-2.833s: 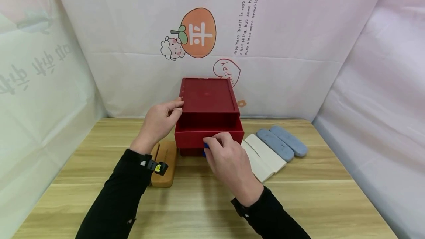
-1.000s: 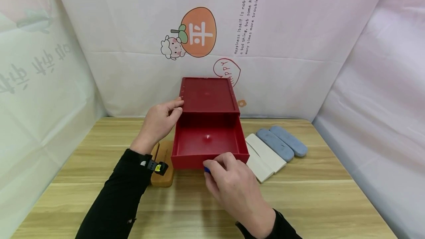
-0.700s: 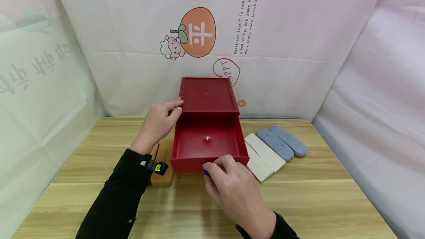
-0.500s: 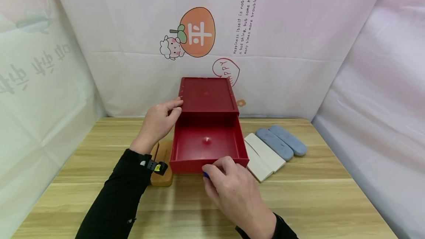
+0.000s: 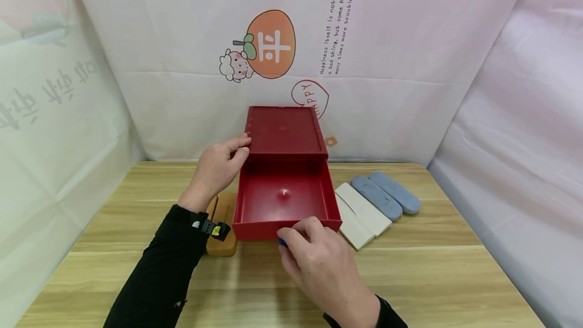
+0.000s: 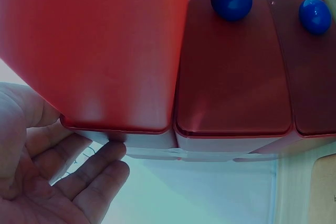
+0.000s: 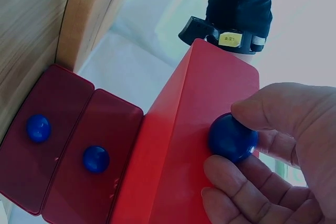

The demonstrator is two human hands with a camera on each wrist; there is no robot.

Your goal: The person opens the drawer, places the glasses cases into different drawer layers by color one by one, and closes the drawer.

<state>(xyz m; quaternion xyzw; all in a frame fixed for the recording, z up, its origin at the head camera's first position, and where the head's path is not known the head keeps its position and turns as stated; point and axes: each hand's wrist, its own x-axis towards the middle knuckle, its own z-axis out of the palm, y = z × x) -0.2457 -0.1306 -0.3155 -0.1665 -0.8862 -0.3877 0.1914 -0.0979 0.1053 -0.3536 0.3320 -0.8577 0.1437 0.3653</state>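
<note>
A small red drawer cabinet [image 5: 285, 128] stands at the back of the table, its top drawer [image 5: 256, 231] pulled far out and its bare red floor showing. My right hand [image 5: 321, 262] pinches that drawer's round blue knob [image 7: 232, 137] between thumb and fingers at the front. Against the cabinet's left side rests my left hand [image 5: 217, 168], with extended fingers [image 6: 100, 182] touching it near the upper front edge. Two lower drawers, each with a blue knob, stay pushed in; one is the middle drawer [image 7: 113, 129], the other the bottom drawer [image 7: 58, 95].
Tan cases [image 5: 223, 247] lie left of the cabinet, partly behind my left wrist. To its right are cream flat cases [image 5: 369, 211] and two blue-grey oblong cases [image 5: 395, 193] side by side. A printed white cloth [image 5: 182, 105] rises behind the wooden table [image 5: 273, 292].
My right hand has drawn the top drawer from partly open to much further out, toward me. In the last half second it has barely moved. The left hand stays against the cabinet's side.
</note>
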